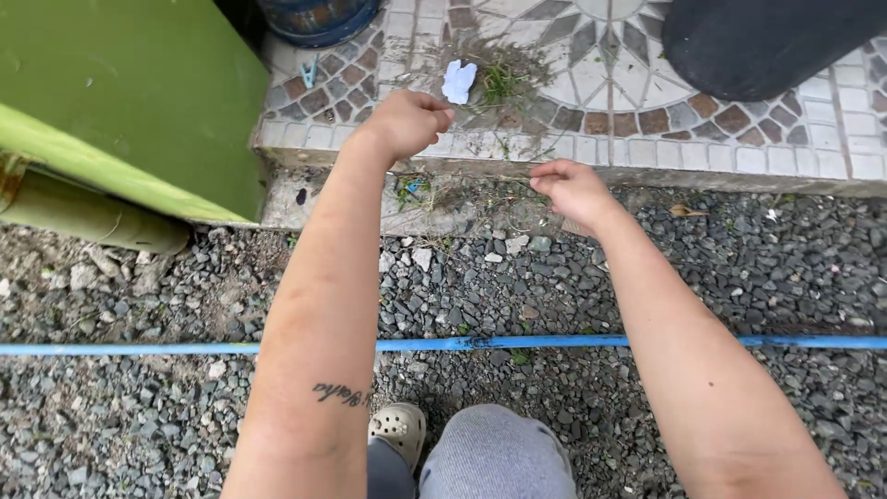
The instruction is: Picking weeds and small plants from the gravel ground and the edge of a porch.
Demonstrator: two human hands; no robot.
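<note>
Green weed pile lies just beyond left hand, grip pinched together; right hand likewise.

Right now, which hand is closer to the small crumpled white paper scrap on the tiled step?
The left. The left hand is just beside the small crumpled white paper scrap, slightly below and to its left. The right hand is lower, over the step edge.

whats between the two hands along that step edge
In the head view, between the left hand and the right hand lies the tiled step's edge, strewn with thin dry stems and pulled weeds. No tool is there.
</note>
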